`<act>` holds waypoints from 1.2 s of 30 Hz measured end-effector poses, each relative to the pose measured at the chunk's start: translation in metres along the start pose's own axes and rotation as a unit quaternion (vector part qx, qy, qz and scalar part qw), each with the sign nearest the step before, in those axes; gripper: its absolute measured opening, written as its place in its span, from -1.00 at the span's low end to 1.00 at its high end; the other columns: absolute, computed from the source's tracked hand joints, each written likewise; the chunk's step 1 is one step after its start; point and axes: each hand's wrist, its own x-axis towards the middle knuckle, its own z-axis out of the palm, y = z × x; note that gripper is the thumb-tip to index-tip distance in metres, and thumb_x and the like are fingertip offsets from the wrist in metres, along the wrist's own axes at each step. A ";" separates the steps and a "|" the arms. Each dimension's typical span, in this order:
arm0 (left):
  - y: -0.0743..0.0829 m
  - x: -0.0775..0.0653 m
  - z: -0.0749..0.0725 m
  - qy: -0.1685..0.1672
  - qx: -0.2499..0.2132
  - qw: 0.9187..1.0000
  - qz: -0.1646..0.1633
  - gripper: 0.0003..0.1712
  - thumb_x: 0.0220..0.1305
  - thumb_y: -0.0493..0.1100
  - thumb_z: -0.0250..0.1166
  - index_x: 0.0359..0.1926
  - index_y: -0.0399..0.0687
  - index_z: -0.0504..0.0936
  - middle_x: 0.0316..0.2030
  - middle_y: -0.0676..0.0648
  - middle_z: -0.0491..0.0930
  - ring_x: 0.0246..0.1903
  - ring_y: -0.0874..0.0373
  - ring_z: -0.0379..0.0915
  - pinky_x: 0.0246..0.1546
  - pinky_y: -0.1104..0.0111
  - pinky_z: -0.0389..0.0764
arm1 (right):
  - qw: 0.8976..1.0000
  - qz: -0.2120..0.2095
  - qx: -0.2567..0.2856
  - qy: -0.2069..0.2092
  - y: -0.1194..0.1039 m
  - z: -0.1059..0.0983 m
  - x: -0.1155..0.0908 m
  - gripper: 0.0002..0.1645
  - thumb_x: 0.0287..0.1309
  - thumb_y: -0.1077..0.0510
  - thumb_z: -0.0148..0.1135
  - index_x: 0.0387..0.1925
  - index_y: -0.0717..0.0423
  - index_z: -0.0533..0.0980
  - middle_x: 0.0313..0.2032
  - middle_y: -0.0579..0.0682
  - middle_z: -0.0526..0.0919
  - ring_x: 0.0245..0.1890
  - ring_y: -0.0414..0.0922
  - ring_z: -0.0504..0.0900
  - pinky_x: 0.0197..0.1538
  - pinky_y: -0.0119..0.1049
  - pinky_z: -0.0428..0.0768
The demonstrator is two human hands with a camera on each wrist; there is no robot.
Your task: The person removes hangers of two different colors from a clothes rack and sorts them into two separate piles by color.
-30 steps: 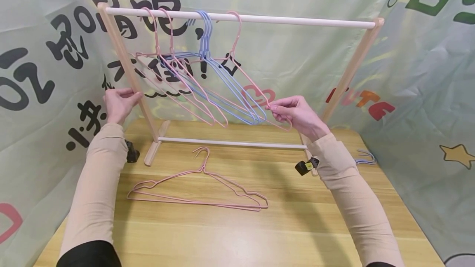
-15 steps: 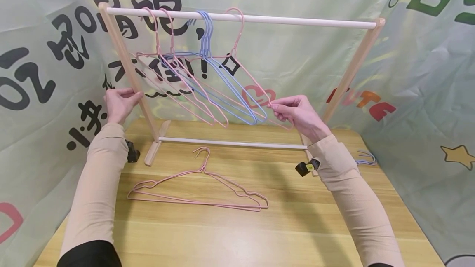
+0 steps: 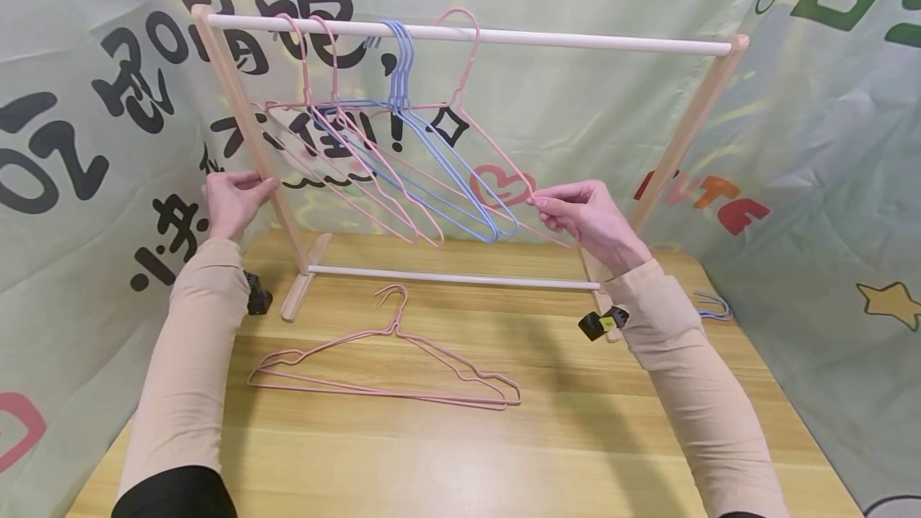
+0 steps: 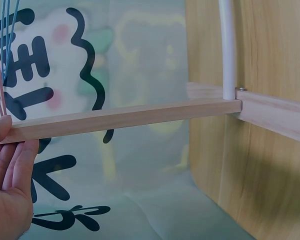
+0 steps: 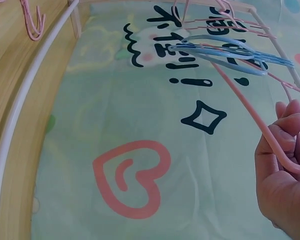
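Note:
The left hand (image 3: 233,202) grips the left wooden post (image 3: 240,110) of a small clothes rack between thumb and fingers; the left wrist view also shows the fingers (image 4: 21,165) against this post. With thumb and fingers, the right hand (image 3: 590,218) pinches the right shoulder of a pink clothes hanger (image 3: 496,149). Its hook arches above the white top rod (image 3: 597,41), with a gap under the curve. Left of it, several blue hangers (image 3: 400,70) hang bunched together. Two more pink hangers (image 3: 334,70) hang farther left.
Two overlapping pink hangers (image 3: 396,328) lie on the wooden table (image 3: 432,470) in front of the rack. Blue hanger hooks (image 3: 715,314) show at the right, partly behind the right sleeve. A white lower bar (image 3: 453,278) joins the rack's feet. Printed cloth hangs behind.
The right hand has moved slightly right and up with the pink hanger, whose hook has risen from the rod. The left hand stays on the post.

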 end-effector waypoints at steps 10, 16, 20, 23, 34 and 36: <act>0.001 0.000 0.001 0.002 -0.003 1.000 0.006 -0.45 0.22 -0.16 0.44 0.15 -0.41 0.59 -0.72 0.60 0.44 -0.56 0.68 0.48 -0.42 0.77 0.54 | 1.000 -0.006 0.020 -0.003 -0.003 -0.008 -0.009 -0.71 0.28 0.45 0.19 -0.34 0.16 0.77 -0.40 -0.06 0.79 -0.48 -0.27 0.59 -0.38 -0.54 0.59; 0.002 0.000 0.000 0.000 -0.009 1.000 0.003 -0.44 0.23 -0.17 0.43 0.17 -0.42 0.58 -0.72 0.59 0.43 -0.56 0.68 0.49 -0.41 0.78 0.54 | 1.000 -0.015 0.000 -0.001 -0.004 -0.012 -0.016 -0.73 0.29 0.42 0.21 -0.33 0.12 0.78 -0.46 -0.08 0.76 -0.51 -0.28 0.55 -0.39 -0.54 0.57; 0.002 -0.001 0.000 0.000 -0.005 1.000 0.000 -0.44 0.24 -0.16 0.42 0.18 -0.40 0.58 -0.72 0.59 0.42 -0.55 0.68 0.48 -0.40 0.78 0.54 | 1.000 -0.021 -0.003 0.000 -0.005 -0.014 -0.018 -0.73 0.29 0.41 0.22 -0.33 0.12 0.78 -0.46 -0.09 0.76 -0.52 -0.28 0.54 -0.41 -0.54 0.57; 0.001 -0.001 0.000 -0.001 -0.005 1.000 -0.003 -0.44 0.24 -0.15 0.42 0.18 -0.39 0.58 -0.71 0.59 0.43 -0.54 0.68 0.48 -0.40 0.78 0.54 | 1.000 -0.027 0.002 -0.003 -0.006 -0.015 -0.020 -0.75 0.29 0.41 0.22 -0.32 0.14 0.78 -0.43 -0.07 0.78 -0.52 -0.27 0.56 -0.41 -0.54 0.57; 0.001 -0.001 0.000 0.001 0.000 1.000 0.001 -0.45 0.24 -0.15 0.42 0.17 -0.40 0.59 -0.72 0.59 0.42 -0.56 0.69 0.48 -0.41 0.78 0.53 | 0.999 -0.016 -0.036 0.013 -0.004 -0.016 -0.026 -0.78 0.30 0.35 0.25 -0.34 0.11 0.78 -0.50 -0.12 0.75 -0.55 -0.29 0.52 -0.49 -0.57 0.48; 0.001 -0.001 0.000 0.001 -0.003 1.000 -0.001 -0.44 0.24 -0.15 0.42 0.17 -0.40 0.59 -0.72 0.59 0.42 -0.56 0.69 0.48 -0.41 0.78 0.53 | 0.999 -0.015 -0.036 0.013 -0.002 -0.018 -0.027 -0.79 0.30 0.33 0.26 -0.33 0.11 0.78 -0.52 -0.13 0.74 -0.56 -0.30 0.52 -0.55 -0.58 0.41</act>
